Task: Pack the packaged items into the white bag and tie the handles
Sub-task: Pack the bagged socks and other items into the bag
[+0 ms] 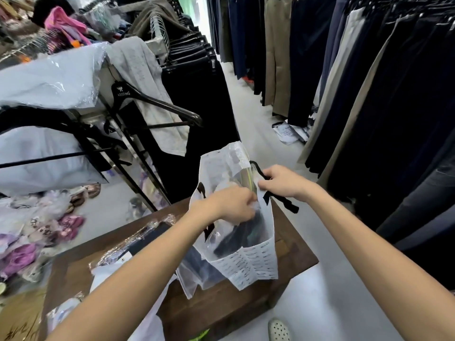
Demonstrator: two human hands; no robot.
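The white bag (248,262) with small printed marks stands open on the far right corner of a wooden table (295,254). My right hand (283,182) pinches the bag's near rim by its black ribbon handle (283,201). My left hand (231,205) reaches into the bag's mouth, gripping a clear-wrapped dark packaged item (238,232) that sits partly inside. A second clear packet (226,161) sticks up from the back of the bag. Another packaged dark item (142,239) lies flat on the table to the left.
A black hanger (157,102) juts out from a clothes rack on the left, above the table. Dark trousers (369,82) hang along the right side of the aisle. Wrapped clothes (37,230) lie piled on the floor at left. My shoe (278,331) is beside the table.
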